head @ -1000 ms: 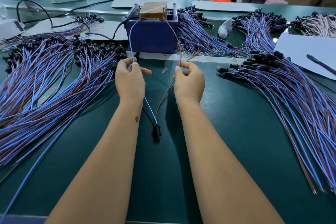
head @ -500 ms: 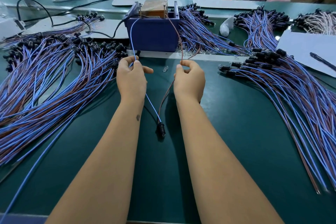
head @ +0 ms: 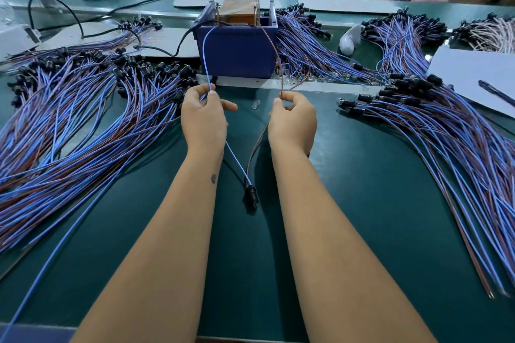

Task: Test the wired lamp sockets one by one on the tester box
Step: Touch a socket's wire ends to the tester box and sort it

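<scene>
The blue tester box (head: 237,50) stands at the middle back of the green table, with a brown block and two metal posts on top. My left hand (head: 203,120) pinches a blue wire (head: 205,58) whose far end reaches the box's left post. My right hand (head: 292,122) pinches a brown wire (head: 271,44) running up to the right post. Both wires come back between my forearms to one black lamp socket (head: 250,198) lying on the table.
A big heap of wired sockets (head: 83,108) covers the table's left side, another heap (head: 446,142) fans out on the right, and more lie behind the box (head: 306,44). A small loose glass bulb (head: 255,104) lies between my hands. White paper with a pen (head: 473,75) sits far right.
Both hands keep their pinch on the wires and stay almost in place. The socket has slid slightly away from me, toward the box.
</scene>
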Demonstrator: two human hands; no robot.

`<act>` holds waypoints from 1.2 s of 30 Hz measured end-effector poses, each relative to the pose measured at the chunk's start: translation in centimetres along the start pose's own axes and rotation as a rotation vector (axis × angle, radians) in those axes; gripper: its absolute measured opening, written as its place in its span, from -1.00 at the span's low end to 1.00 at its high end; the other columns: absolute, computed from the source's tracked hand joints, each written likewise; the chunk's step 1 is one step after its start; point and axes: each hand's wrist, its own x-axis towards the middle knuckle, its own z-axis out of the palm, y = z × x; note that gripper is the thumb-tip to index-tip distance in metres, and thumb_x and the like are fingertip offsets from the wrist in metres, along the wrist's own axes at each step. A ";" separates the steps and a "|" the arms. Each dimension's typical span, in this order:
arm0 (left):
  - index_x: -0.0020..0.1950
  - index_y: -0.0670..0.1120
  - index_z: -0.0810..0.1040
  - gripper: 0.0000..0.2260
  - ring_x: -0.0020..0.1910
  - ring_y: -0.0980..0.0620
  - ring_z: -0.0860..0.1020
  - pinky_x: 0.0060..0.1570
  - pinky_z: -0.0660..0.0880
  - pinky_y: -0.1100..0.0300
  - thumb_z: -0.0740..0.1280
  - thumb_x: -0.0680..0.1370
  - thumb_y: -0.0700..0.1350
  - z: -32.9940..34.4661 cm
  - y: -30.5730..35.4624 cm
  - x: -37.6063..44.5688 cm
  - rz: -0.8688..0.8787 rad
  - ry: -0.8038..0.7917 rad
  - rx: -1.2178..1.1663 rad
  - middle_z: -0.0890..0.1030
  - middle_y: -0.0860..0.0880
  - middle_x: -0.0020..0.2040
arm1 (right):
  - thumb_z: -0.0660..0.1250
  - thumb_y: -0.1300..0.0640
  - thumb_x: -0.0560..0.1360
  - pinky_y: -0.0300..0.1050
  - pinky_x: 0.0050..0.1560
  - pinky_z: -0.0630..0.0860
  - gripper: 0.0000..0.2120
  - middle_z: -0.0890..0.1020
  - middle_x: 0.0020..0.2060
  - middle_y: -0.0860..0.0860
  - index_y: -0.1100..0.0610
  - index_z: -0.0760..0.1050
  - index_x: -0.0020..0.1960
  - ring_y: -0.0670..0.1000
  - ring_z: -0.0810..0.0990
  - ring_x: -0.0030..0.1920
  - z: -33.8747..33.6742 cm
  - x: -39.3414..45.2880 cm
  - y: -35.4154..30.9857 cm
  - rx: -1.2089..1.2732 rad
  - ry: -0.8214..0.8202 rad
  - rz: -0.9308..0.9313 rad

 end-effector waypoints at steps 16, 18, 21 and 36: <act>0.10 0.02 0.47 -0.84 -0.52 0.11 0.33 -0.49 0.32 0.31 0.14 0.63 -0.16 0.1 -0.1 0.1 -0.003 -0.004 -0.015 0.65 0.04 -0.37 | 0.23 0.04 0.60 -0.25 -0.38 0.25 -0.83 0.62 -0.13 -0.09 -0.07 0.54 0.14 -0.08 0.50 -0.25 0.2 0.1 0.0 -0.046 -0.001 -0.011; 0.08 0.04 0.47 -0.85 -0.54 0.13 0.32 -0.50 0.31 0.33 0.14 0.63 -0.15 0.0 -0.1 0.1 -0.003 -0.005 -0.017 0.66 0.05 -0.37 | 0.24 0.05 0.60 -0.25 -0.38 0.25 -0.83 0.60 -0.15 -0.11 -0.07 0.55 0.14 -0.10 0.50 -0.27 0.2 0.1 0.1 -0.049 -0.001 -0.017; 0.07 0.06 0.46 -0.85 -0.53 0.15 0.33 -0.50 0.32 0.34 0.14 0.63 -0.15 0.0 0.0 0.1 0.004 -0.004 -0.007 0.66 0.05 -0.36 | 0.23 0.06 0.60 -0.23 -0.39 0.27 -0.83 0.58 -0.17 -0.11 -0.06 0.55 0.14 -0.16 0.47 -0.29 0.2 0.1 0.1 -0.055 -0.001 -0.026; -0.14 0.07 0.54 -0.88 -0.40 0.28 0.43 -0.35 0.36 0.39 0.28 0.59 -0.05 0.6 -0.3 -0.7 0.116 -0.156 0.288 0.52 0.14 -0.31 | 0.35 0.15 0.52 0.02 -0.10 0.59 -0.92 0.67 -0.24 0.01 -0.01 0.58 -0.10 0.02 0.61 -0.22 -0.8 -0.9 0.7 0.182 -0.112 -0.133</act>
